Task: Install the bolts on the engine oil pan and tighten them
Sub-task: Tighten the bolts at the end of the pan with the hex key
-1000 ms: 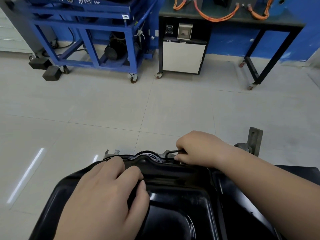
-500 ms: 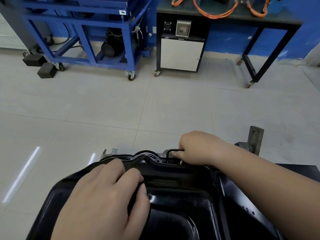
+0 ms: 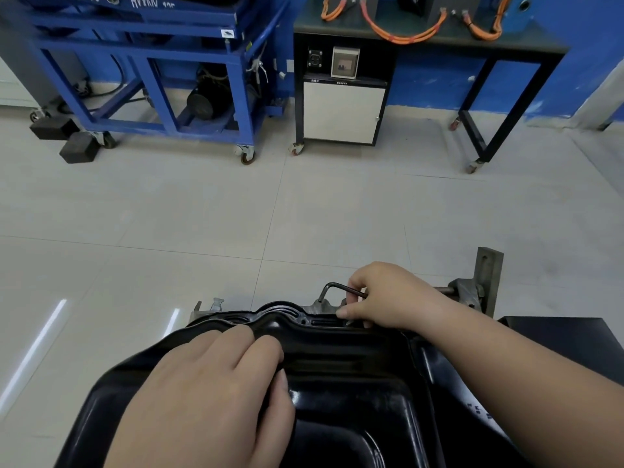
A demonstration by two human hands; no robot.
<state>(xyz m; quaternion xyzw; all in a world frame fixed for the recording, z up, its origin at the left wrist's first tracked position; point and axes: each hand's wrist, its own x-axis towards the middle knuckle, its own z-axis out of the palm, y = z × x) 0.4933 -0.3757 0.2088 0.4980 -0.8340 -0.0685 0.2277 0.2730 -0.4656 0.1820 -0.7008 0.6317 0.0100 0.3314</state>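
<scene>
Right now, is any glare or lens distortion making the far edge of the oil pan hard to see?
Head view: sharp, evenly lit; wide lens bows the floor tile lines, two glare streaks at left; oil pan shows only small highlights; its far edge by the hex key reads clearly.

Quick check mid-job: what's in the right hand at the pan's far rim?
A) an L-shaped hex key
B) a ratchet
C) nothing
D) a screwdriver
A: the right hand grips the long arm of a black L-shaped hex key, its short end pointing down at the far rim of the pan.
</scene>
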